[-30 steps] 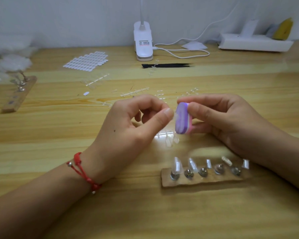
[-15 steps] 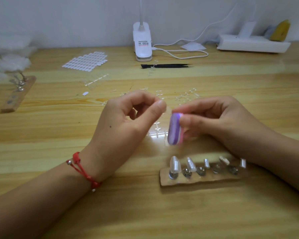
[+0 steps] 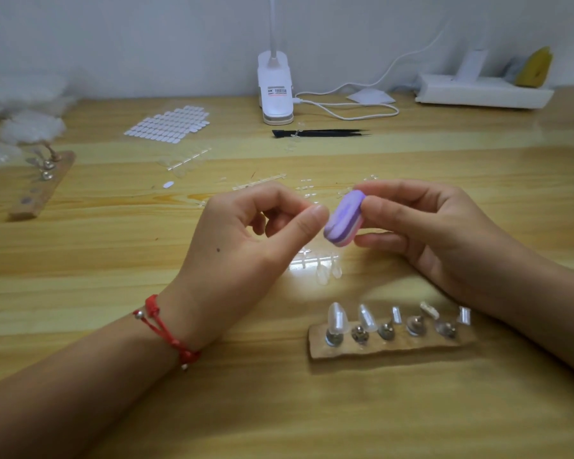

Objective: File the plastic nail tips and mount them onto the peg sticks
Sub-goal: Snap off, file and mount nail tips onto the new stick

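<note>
**Wood desk, one tip at the file**

Pale desk [image 3: 113, 409] fills my view, with a lamp [image 3: 275, 87] at the back wall. I have the left hand [image 3: 246, 246] raised over the desk, thumb pressed to forefinger in a tight pinch. I judge that a clear tip sits in that pinch, but the plastic is too transparent for me to make out. The right hand [image 3: 438, 233] grips the purple file [image 3: 343, 220] between thumb and fingers. The file's face lies just beside the left thumb's end; I cannot tell whether they touch. Both hands are off the desk, just behind the board [image 3: 391, 347]. On the board the two left pegs carry tips [image 3: 337, 318], and the other three look bare apart from small pads [image 3: 396, 314]. Loose tips [image 3: 322, 271] lie on their sprue below the hands.

The step in hand looks like filing, and I would do it this way:

- Hold the tip by its root so the edge stands proud of the thumb; otherwise the file rubs skin, not plastic.
- Lay the file flat to the edge and stroke lightly one way. A sawing stroke would likely roughen the rim.
- Rest both wrists on the desk for steadiness.
- Turn the tip in the pinch, not the file, to follow the curve.

Such a tip is probably slick and springy, so too hard a stroke could flick it out among the loose ones, where I would lose it. Next comes the third peg, with the tip pressed squarely on its pad
</note>
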